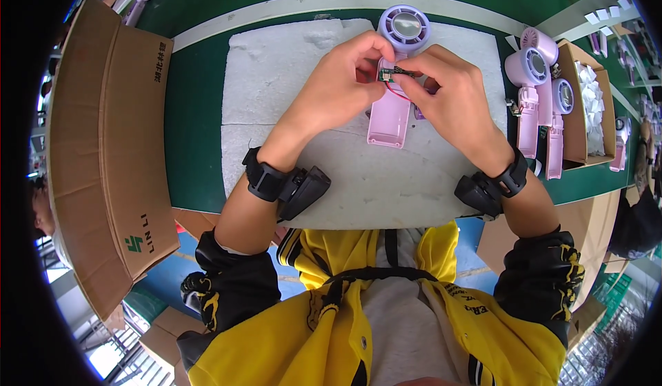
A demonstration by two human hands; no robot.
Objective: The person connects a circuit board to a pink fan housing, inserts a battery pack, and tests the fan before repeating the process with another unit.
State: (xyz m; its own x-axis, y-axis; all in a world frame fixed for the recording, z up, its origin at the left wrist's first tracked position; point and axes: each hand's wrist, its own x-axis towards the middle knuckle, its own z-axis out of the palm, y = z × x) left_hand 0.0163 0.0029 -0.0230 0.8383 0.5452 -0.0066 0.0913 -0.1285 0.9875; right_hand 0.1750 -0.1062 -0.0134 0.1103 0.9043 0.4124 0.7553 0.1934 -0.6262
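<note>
Lighting: we record bright, even, diffuse light across the flat pale foam board (310, 172), with soft, faint shadows. Glare: we note a white, blown-out window (103, 358) at lower left. Distortion: we list the long white bench strip (276, 12) as bowed, the tall brown cardboard box (131, 144) as curved, the corners black. Focus: we find the small green circuit board (386, 75) fairly clear, its finest detail unreadable; the outer rim smeared.

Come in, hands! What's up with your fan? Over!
Left hand and right hand: fingertips holding green circuit board. Fan just beyond; pink handle open beneath. Red wire looping over handle.
</note>
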